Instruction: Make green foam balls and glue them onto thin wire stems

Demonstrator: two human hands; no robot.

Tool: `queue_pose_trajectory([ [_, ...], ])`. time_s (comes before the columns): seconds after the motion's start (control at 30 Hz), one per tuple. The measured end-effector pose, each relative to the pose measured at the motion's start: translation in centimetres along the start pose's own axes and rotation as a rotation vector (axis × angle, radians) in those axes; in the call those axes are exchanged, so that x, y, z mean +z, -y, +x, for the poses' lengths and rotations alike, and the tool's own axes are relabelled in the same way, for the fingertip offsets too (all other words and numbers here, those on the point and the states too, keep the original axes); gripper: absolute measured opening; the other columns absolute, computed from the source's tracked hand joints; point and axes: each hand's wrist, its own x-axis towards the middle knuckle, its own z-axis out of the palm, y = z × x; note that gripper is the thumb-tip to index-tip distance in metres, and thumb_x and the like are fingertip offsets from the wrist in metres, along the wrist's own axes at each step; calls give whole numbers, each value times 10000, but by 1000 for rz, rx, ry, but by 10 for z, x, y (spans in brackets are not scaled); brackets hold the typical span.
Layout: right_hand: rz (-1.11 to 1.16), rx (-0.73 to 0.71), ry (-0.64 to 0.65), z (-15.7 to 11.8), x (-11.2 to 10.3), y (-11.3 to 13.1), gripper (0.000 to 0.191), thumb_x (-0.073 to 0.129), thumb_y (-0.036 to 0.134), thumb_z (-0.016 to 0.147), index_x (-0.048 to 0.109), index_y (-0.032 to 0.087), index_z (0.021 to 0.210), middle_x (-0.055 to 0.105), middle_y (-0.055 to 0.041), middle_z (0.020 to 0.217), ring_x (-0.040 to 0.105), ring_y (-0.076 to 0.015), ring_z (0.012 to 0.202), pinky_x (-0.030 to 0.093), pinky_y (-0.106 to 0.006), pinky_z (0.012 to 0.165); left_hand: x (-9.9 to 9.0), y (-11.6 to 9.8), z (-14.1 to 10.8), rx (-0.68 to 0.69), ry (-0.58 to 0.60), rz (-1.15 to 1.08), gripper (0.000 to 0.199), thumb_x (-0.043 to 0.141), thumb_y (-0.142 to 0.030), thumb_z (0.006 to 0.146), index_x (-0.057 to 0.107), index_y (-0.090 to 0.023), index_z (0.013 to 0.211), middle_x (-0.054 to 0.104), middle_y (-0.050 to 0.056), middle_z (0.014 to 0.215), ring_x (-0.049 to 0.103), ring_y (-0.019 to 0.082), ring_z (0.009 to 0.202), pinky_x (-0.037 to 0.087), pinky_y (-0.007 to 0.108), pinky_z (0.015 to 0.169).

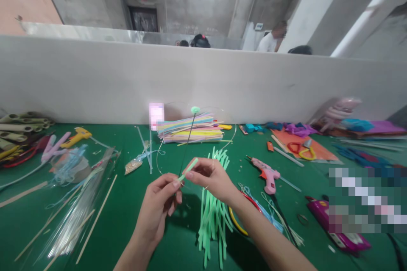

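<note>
Between my two hands runs a light-green pipe cleaner. My left hand pinches its lower end against a thin dark stem, which stands tilted and carries a small pale-green fuzzy head at its top. The thumb and fingers of my right hand are closed on the pipe cleaner, near its upper end. Below my right hand and wrist lies a loose bunch of green pipe cleaners, partly covered by the hand.
A multicoloured pipe cleaner bundle lies behind my hands. To the right are a pink glue gun, scissors and a purple packet. Leftward lie a yellow glue gun, clear sticks and wooden strips. A white partition stands behind.
</note>
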Motion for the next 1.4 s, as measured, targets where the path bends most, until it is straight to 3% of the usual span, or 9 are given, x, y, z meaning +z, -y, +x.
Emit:
queue_pose_trajectory([
  [0.17,130,97,61,0,1,-9,375,794,516,710,621,185,743,510,65,593,347,-65,501,263,-215,478,5,-3,-6,37,56,1,287,833,-405,678,705,-148,691,545,-16,603,452,58,474,284,134,362],
  [0.4,82,231,391,10,-14,9,218,813,338,707,691,158,704,546,66,543,358,-50,455,250,-201,432,3,-11,-11,-68,211,67,252,864,-337,611,717,-135,582,615,34,621,508,70,435,222,145,346],
  [0.63,-44,201,609,26,-17,31,120,836,238,680,739,172,708,676,32,659,582,-97,618,473,-246,632,-4,-4,-12,-148,290,133,291,865,-404,603,750,-137,621,636,54,569,507,86,417,253,164,359],
  [0.77,-60,193,573,29,-16,24,175,865,274,641,757,171,734,671,20,679,572,-103,597,465,-246,578,-4,-1,-11,-97,250,194,327,845,-447,618,751,-135,650,641,63,577,505,99,417,256,177,355],
  [0.83,-64,190,449,28,-18,17,223,862,320,654,748,171,773,640,30,660,517,-83,549,414,-217,506,-3,-1,-8,-15,193,250,331,810,-463,671,753,-137,664,612,50,545,479,99,413,258,187,355],
  [0.97,-81,162,13,14,-33,-5,310,684,492,832,667,191,905,566,49,699,393,-53,482,253,-179,393,-2,-3,-4,325,-65,426,226,758,-376,785,750,-180,672,635,49,676,548,131,575,374,210,451],
  [1.07,-144,192,-193,-14,-37,-13,348,693,514,822,606,180,777,484,68,610,321,-47,426,198,-193,362,-4,0,-5,615,-283,579,49,773,-261,781,770,-230,743,678,45,807,583,156,699,429,225,553],
  [1.23,-169,213,-222,-57,1,5,422,641,583,858,621,176,750,547,33,593,431,-67,452,278,-201,389,-12,10,-3,968,-395,834,206,799,-136,735,812,-271,890,747,50,876,652,172,725,495,249,665],
  [1.4,24,256,-148,-42,37,24,480,636,645,823,596,179,719,531,49,576,396,-49,417,255,-188,370,-22,14,3,1313,-320,1052,321,768,-49,742,805,-234,1001,775,67,859,694,183,759,527,252,712],
])
